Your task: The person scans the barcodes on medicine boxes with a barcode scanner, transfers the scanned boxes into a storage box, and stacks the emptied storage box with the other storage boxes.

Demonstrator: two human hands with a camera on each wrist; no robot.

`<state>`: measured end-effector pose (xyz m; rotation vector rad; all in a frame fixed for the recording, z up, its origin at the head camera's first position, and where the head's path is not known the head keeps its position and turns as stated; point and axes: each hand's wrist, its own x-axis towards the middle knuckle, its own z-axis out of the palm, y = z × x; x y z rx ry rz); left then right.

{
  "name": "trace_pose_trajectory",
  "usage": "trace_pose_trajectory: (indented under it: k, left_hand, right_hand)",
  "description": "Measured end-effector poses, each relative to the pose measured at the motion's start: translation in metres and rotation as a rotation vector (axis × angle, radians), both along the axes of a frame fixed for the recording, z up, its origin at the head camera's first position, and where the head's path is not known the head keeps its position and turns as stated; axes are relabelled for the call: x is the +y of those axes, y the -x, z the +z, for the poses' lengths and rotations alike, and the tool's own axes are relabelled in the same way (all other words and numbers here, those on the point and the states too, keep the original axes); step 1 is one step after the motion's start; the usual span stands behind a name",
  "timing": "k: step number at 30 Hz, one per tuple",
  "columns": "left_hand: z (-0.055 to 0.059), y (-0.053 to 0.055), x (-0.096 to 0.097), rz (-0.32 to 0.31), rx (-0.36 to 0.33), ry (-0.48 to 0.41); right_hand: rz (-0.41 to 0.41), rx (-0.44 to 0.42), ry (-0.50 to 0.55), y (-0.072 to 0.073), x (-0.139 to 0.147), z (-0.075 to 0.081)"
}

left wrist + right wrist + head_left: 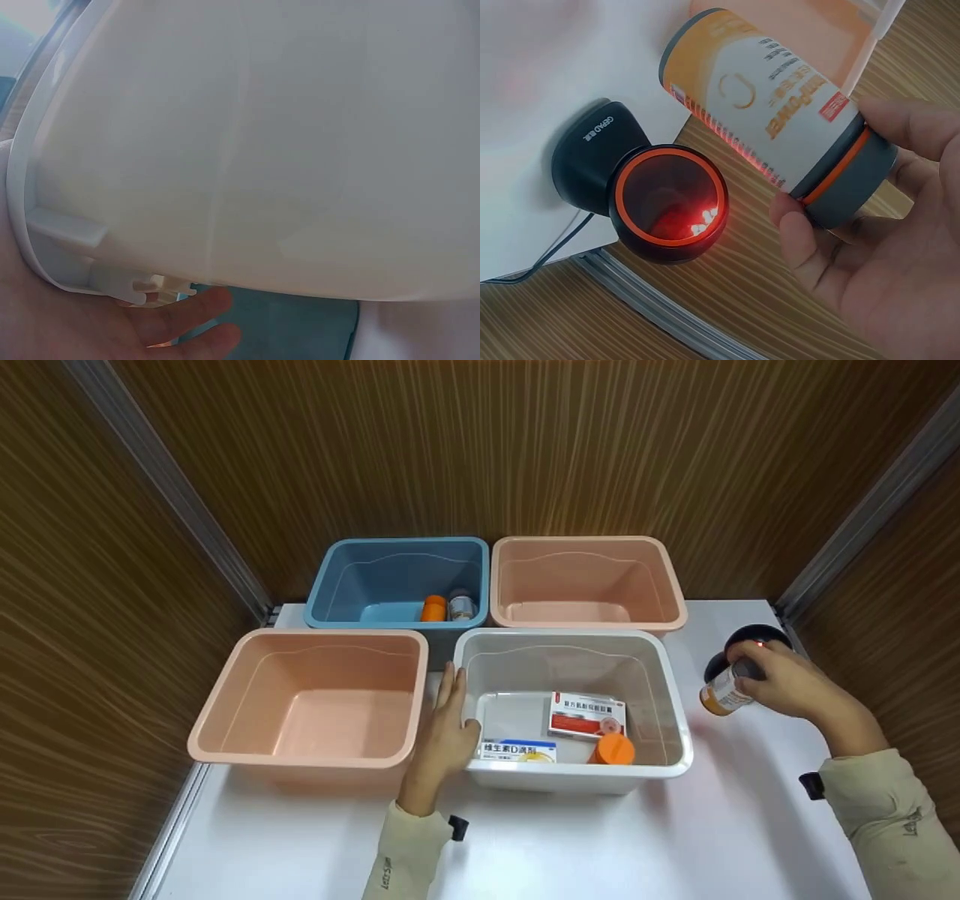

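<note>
My right hand (791, 682) pinches a pill bottle (754, 105) by its dark grey cap. The bottle has a white and orange label and tilts with its base down and to the left in the head view. Close beside it in the right wrist view, a black barcode scanner (667, 202) with an orange ring glows red. Fingers straight, my left hand (442, 739) rests against the left rim of a white bin (679, 727). Inside that bin lie a red and white medicine box (586, 715), a blue and white box (517, 750) and an orange-capped bottle (615, 750).
A blue bin (322, 592) at the back left holds an orange bottle (433, 609) and a white-labelled bottle (461, 606). Pink bins stand at the back right (667, 585) and front left (225, 697). Wood-grain panels enclose the white table (525, 840).
</note>
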<state>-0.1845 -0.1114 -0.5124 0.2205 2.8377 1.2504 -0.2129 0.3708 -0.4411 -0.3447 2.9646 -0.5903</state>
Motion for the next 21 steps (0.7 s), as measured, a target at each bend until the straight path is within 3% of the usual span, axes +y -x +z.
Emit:
trace_pose_trajectory:
  k: [4,13,21]
  left_hand:
    - [0.000,0.000,0.000,-0.001,0.006,0.001]
    - [0.002,-0.001,0.000,0.008,-0.004,0.012]
    - [0.001,0.000,0.000,-0.003,0.009,0.010]
  right_hand:
    - [-0.011,-0.038,0.003,0.001,0.000,0.004]
    - [-0.019,-0.031,0.019,0.004,0.002,0.015]
    - [-0.040,0.078,0.043,0.007,0.000,0.040]
